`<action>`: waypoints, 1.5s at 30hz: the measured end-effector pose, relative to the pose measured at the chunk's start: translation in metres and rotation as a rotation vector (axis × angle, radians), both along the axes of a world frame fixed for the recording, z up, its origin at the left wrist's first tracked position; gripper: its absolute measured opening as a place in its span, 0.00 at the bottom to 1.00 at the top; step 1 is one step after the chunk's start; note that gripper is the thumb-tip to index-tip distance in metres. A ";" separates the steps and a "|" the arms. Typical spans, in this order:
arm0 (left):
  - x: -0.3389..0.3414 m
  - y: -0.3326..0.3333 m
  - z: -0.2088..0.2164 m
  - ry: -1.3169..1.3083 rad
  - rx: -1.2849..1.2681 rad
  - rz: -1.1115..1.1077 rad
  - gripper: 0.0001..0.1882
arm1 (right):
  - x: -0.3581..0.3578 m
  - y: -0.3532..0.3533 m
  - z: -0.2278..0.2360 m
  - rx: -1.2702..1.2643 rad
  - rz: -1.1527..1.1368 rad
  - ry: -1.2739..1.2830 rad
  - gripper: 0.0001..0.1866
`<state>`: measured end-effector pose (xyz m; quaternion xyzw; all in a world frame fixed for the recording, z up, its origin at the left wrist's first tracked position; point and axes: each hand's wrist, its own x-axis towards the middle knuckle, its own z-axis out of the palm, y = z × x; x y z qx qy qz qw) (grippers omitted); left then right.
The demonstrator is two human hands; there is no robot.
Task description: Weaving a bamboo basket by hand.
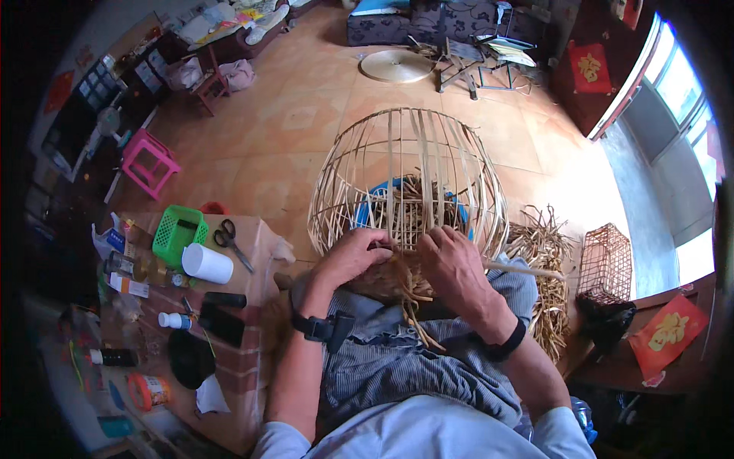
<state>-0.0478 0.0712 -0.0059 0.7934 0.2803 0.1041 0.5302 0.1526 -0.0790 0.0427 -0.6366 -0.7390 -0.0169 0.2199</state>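
A half-woven basket (336,183) of thin pale ribs lies across my lap, its open frame toward the far side. My left hand (353,258) is closed, thumb and fingers pinching at the woven near part. Just to the right, my right hand (460,274) is also closed, fingers curled against the same part; what they grip is hidden. Between the two hands, loose brown plant strands (415,310) hang down over my grey trousers. Beyond the ribs show a blue ring-shaped rim (359,214) and a heap of dry strands. A pale stick (527,270) sticks out past my right hand.
At left, a covered table (264,252) holds scissors (228,236), a green plastic basket (180,236), a white cup (207,263) and several small containers. Dry strands (547,306) and a wire basket (605,264) are at right. A pink stool (149,163) stands far left.
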 end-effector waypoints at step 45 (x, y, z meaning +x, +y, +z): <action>0.035 -0.081 0.006 -0.175 0.651 0.431 0.17 | 0.066 -0.023 -0.023 -0.449 0.424 2.503 0.19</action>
